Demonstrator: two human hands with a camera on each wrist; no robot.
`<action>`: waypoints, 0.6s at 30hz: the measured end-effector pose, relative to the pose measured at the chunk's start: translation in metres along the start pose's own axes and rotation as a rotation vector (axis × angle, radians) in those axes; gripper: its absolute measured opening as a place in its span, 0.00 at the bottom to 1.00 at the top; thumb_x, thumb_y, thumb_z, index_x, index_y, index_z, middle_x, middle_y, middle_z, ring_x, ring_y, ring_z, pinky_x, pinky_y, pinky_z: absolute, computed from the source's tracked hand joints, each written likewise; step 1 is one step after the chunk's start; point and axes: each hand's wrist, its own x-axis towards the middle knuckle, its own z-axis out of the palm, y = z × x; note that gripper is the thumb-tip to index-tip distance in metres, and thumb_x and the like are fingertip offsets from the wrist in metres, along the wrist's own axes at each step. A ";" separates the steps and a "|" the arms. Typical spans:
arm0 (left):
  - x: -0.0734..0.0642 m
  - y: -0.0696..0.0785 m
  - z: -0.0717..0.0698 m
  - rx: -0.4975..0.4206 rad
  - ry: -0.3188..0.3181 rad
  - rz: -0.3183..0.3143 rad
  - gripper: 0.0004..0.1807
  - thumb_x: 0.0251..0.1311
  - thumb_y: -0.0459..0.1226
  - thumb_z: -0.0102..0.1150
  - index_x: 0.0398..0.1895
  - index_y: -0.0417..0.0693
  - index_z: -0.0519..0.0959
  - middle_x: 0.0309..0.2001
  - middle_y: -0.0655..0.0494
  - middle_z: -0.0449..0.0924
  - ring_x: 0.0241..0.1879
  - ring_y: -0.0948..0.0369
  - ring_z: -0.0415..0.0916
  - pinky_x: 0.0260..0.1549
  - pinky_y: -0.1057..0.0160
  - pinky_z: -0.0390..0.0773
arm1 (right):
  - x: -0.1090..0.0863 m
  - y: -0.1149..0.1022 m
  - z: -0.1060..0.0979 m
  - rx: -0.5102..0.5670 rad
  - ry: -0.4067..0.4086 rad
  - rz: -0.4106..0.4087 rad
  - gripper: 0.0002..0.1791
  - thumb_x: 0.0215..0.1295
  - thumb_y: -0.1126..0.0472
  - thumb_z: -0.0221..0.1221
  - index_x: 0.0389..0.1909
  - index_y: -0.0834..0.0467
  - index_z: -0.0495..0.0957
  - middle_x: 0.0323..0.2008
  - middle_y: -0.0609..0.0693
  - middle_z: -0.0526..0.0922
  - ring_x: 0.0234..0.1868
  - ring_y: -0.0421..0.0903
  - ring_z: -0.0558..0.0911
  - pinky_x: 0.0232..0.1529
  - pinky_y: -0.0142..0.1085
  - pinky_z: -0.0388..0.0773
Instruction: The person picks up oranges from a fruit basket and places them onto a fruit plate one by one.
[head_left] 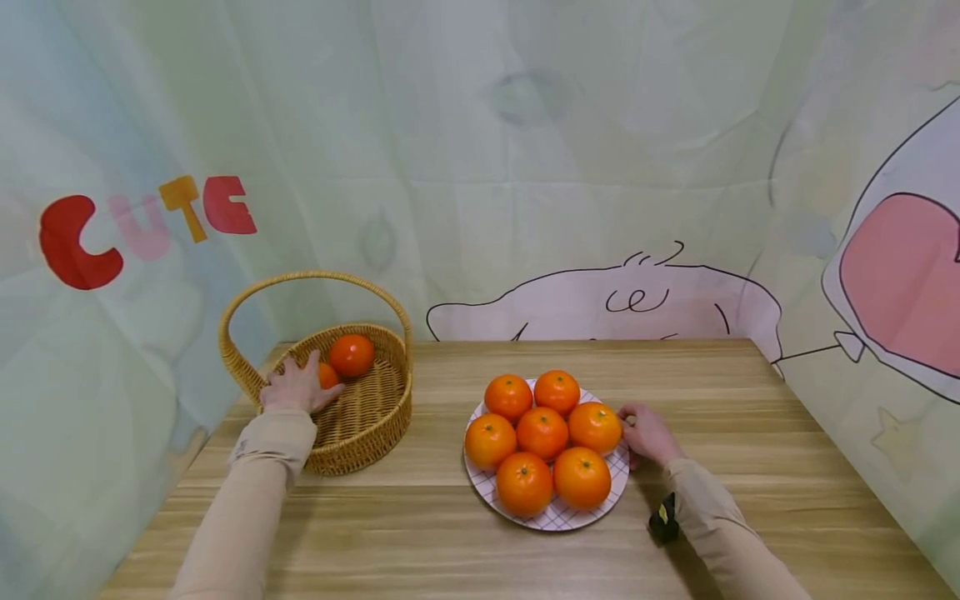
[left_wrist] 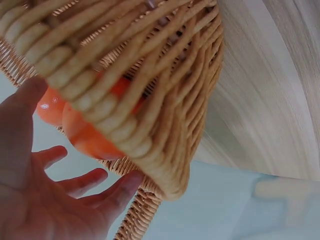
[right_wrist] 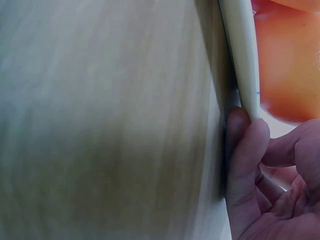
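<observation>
My left hand (head_left: pixel 294 388) reaches over the near-left rim of a wicker basket (head_left: pixel 375 442). Its fingers are spread and only gently bent beside an orange (left_wrist: pixel 87 132), which the basket wall partly hides in the left wrist view. Another orange (head_left: pixel 352 356) lies against it on the basket floor, toward the back. On the right, the thumb and fingers of my right hand (head_left: pixel 651 435) pinch the rim of a round, checked white plate (right_wrist: pixel 246 60). Several oranges (head_left: pixel 542 433) with small green stem ends sit close together on that plate.
The basket's tall arched handle (head_left: pixel 315 274) rises over its opening. Wooden tabletop (head_left: pixel 435 533) lies between basket and plate. A small black object (head_left: pixel 663 521) is at my right wrist. Printed curtains (head_left: pixel 465 167) enclose the table at the back and sides.
</observation>
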 end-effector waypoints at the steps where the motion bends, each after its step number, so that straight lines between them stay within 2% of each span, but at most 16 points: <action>1: 0.000 0.000 0.000 -0.001 -0.008 -0.002 0.45 0.67 0.54 0.56 0.76 0.37 0.50 0.67 0.15 0.51 0.61 0.16 0.58 0.51 0.25 0.71 | 0.000 0.000 0.000 0.000 0.000 0.000 0.09 0.72 0.65 0.52 0.41 0.68 0.76 0.13 0.49 0.72 0.09 0.40 0.74 0.15 0.35 0.78; 8: -0.001 -0.001 0.000 0.002 -0.041 -0.004 0.44 0.68 0.53 0.55 0.75 0.36 0.51 0.69 0.15 0.50 0.61 0.16 0.57 0.53 0.25 0.70 | 0.000 0.000 0.000 -0.007 0.003 -0.001 0.09 0.72 0.65 0.52 0.41 0.68 0.76 0.14 0.49 0.72 0.09 0.40 0.74 0.15 0.35 0.78; 18: -0.002 -0.002 0.001 0.012 -0.038 0.011 0.42 0.68 0.51 0.56 0.75 0.38 0.53 0.67 0.16 0.54 0.60 0.16 0.59 0.51 0.25 0.71 | 0.002 0.002 0.001 -0.007 0.002 -0.004 0.10 0.72 0.64 0.52 0.41 0.69 0.75 0.15 0.50 0.73 0.09 0.39 0.74 0.15 0.36 0.78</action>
